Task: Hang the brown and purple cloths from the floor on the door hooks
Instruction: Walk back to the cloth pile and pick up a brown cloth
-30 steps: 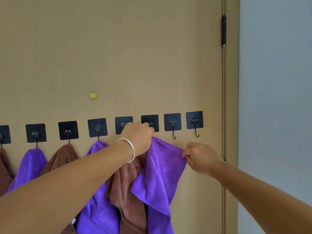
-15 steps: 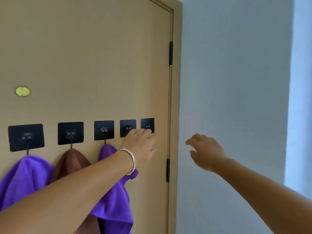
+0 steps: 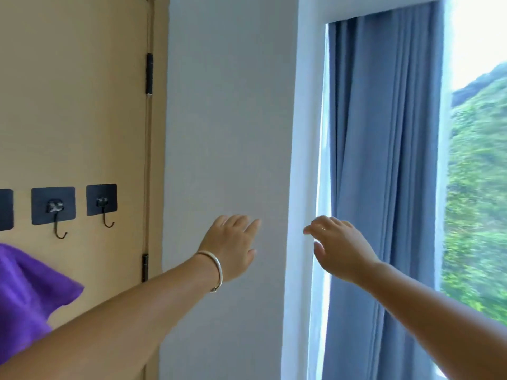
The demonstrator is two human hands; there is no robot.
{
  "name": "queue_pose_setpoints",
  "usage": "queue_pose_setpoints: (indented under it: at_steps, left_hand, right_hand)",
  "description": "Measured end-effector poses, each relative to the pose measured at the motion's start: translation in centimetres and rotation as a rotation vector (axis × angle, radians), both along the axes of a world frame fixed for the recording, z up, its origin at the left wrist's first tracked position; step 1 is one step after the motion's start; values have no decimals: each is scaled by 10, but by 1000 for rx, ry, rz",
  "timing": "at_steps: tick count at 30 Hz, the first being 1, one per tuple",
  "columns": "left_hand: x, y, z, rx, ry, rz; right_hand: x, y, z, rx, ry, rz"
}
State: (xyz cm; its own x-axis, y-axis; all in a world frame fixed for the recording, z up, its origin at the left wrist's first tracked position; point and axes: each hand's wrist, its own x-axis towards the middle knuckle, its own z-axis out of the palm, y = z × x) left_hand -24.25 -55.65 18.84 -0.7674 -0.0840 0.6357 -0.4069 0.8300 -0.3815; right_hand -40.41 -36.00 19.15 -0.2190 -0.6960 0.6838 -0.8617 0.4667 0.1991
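Both hands are released and carry nothing: the left hand [image 3: 233,246], with a bracelet [image 3: 215,270] at its wrist, and the right hand [image 3: 340,248] reach out with relaxed fingers before the wall [image 3: 225,133]. Well to the left of the left grip a purple cloth [image 3: 27,292] hangs against the door [image 3: 76,105]; two door hooks [image 3: 57,229] above it stand bare. Judging by this, hanging is partly done; cloths left on the floor cannot be seen

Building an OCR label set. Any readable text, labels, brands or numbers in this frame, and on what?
None readable.
Black adhesive hook pads on the door: plain, no print visible.
Silver bangle on the left hand: no marking can be made out.
Purple cloth, blue curtain, wall: no text.
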Motion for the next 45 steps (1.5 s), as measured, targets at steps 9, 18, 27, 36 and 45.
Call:
queue_pose_setpoints:
  at_steps: [9, 18, 27, 36, 45]
  left_hand:
    - [-101, 139, 11, 9, -15, -299]
    - [-160, 309, 6, 203, -58, -543]
    - [-148, 518, -86, 280, -296, -861]
    - [-84, 707, -170, 378, -466, -1184]
    - [-32, 843, -193, 386, -610, -1437]
  right_hand:
    - [-41, 188, 0, -26, -99, -441]
    - [-23, 371, -16, -147, -226, -782]
    - [72, 548, -119, -272, -375, -1056]
    - [202, 694, -195, -411, -511, -1387]
    - [307, 797, -213, -520, -557, -1679]
